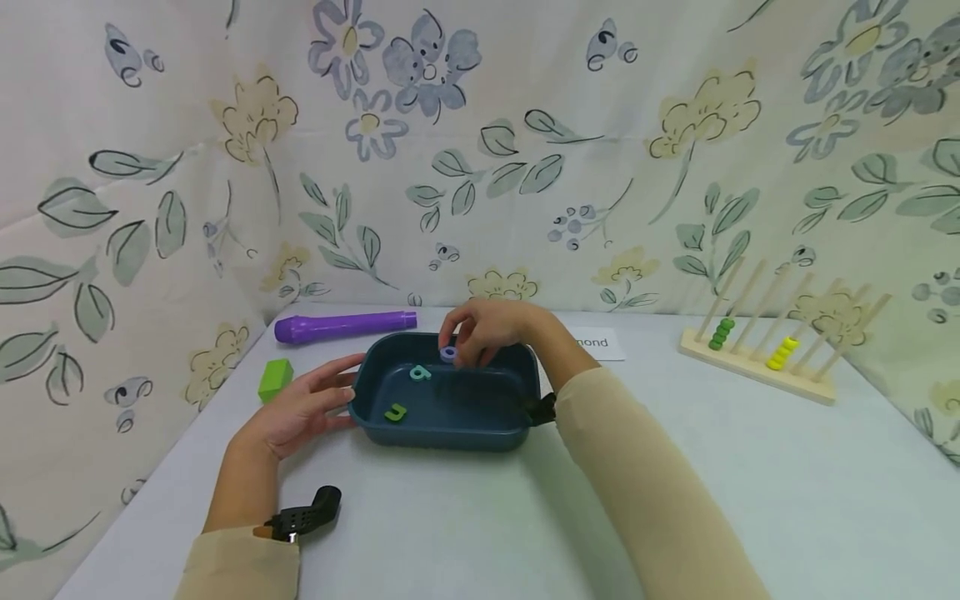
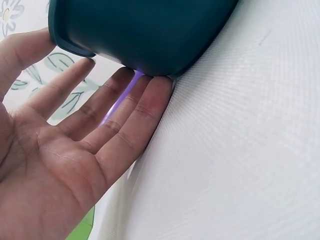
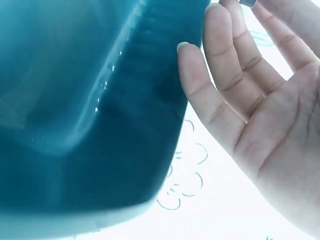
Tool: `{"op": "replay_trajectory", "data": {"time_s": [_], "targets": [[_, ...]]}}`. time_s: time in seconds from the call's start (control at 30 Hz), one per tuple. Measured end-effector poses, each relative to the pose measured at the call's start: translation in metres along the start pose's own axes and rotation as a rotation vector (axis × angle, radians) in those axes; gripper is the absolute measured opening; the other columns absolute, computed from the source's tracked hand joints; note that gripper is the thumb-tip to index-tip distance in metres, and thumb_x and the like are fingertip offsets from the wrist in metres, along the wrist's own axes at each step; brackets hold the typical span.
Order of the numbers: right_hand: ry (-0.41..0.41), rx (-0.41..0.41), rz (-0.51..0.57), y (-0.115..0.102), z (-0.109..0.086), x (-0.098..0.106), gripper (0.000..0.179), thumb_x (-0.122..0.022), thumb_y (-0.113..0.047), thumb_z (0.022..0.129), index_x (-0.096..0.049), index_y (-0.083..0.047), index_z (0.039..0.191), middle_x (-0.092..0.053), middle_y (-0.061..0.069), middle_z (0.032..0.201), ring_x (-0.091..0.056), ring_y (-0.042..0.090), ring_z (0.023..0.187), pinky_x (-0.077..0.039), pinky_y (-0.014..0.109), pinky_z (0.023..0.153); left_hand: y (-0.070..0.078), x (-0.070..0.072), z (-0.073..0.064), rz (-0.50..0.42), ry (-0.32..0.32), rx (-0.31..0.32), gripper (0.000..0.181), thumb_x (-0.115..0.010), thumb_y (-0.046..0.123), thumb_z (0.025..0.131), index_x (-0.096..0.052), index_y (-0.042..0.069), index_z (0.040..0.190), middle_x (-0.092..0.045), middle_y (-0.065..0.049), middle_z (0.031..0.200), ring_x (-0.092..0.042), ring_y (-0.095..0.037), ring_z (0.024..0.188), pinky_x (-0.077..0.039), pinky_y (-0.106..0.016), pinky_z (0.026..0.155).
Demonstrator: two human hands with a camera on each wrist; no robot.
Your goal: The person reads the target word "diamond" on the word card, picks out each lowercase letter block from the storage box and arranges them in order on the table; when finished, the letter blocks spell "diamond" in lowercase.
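A dark teal tray sits on the white table. My left hand is at its left end, the fingers extended against the outer wall and the thumb by the rim. The left wrist view shows the fingertips touching the tray wall. Over the tray's far side my right hand pinches a small purple ring-shaped letter between thumb and fingers. Inside the tray lie a teal letter piece and a green letter piece. In the right wrist view most of the pinched letter is cut off.
A purple toy microphone lies behind the tray, and a green block stands left of it. A white card with printed letters is partly hidden by my right arm. At right stands a wooden bead rack with upright pegs.
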State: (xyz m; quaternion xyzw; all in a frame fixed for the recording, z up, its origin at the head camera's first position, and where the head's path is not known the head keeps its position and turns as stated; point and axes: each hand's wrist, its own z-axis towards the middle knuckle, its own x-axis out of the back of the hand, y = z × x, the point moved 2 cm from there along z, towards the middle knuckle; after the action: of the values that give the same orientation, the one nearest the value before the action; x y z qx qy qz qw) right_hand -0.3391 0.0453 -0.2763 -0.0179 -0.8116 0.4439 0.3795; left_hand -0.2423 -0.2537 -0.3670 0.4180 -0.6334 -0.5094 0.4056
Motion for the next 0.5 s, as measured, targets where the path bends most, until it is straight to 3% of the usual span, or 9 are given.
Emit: {"op": "replay_trajectory", "data": {"time_s": [0.5], "targets": [[0.153,-0.046,-0.001,0.017,-0.044,0.017,0.03,-0.076,-0.019,0.089,-0.069,-0.018,0.119,-0.071,0.009,0.106,-0.069,0.032,0.096,-0.061,0.035,0.083,-0.004,0.004,0.003,0.0,-0.014,-0.006,0.069,-0.063,0.023,0.103,-0.03,0.02,0.164,-0.027,-0.022,0.167,-0.056,-0.028,0.135,-0.054,-0.051,0.105]]}}
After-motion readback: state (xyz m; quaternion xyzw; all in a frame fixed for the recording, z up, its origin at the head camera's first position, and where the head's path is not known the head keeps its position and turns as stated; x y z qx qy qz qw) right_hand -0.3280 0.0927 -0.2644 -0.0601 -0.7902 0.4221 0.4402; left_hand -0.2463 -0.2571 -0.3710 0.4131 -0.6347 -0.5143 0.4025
